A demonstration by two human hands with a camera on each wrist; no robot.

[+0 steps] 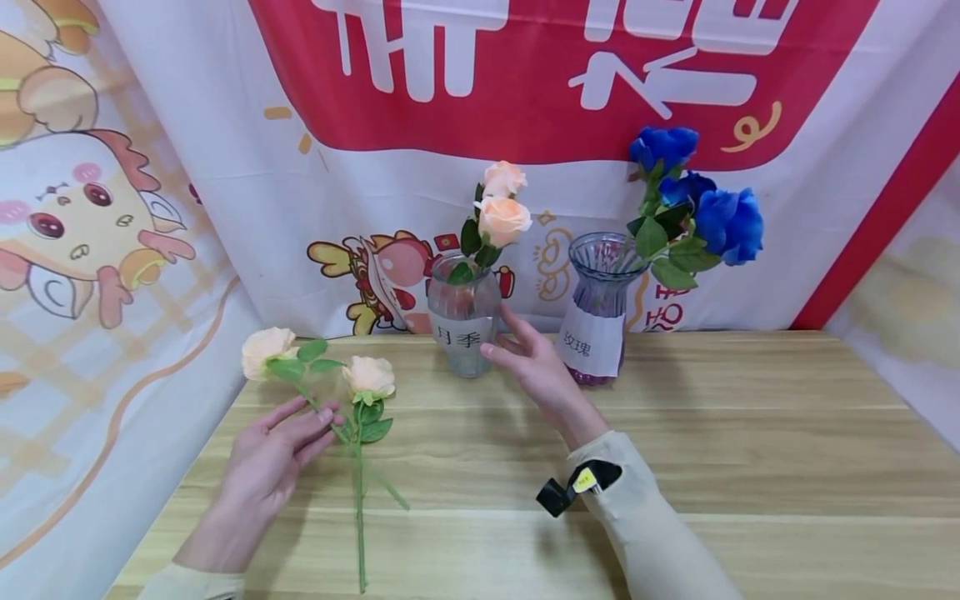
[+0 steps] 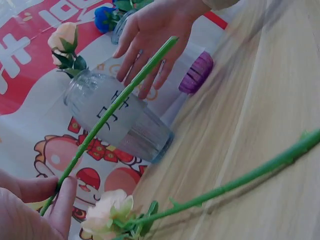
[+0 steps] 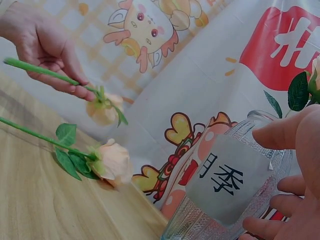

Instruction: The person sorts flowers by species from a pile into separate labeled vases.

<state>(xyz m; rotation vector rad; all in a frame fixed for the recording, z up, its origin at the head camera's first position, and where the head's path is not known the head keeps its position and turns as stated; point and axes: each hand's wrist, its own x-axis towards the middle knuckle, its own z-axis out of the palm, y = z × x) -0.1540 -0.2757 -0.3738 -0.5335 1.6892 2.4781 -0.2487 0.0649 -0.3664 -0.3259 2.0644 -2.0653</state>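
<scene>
Between thumb and fingers, my left hand (image 1: 270, 457) pinches the green stem of a pale peach rose (image 1: 267, 352), raised above the table. In the left wrist view that stem slants up past the vase. A second peach rose (image 1: 371, 377) lies on the table just right of this hand. My right hand (image 1: 542, 375), fingers spread, is at the right side of a clear glass vase (image 1: 467, 362) bearing a white label; whether it touches the glass I cannot tell. Peach roses (image 1: 504, 218) stand in that vase.
Right of my right hand stands a second glass vase (image 1: 596, 304) with a purple base, a white label and blue flowers (image 1: 727, 225). A printed cloth (image 1: 390, 192) hangs behind the wooden table (image 1: 712, 467) and along its left side.
</scene>
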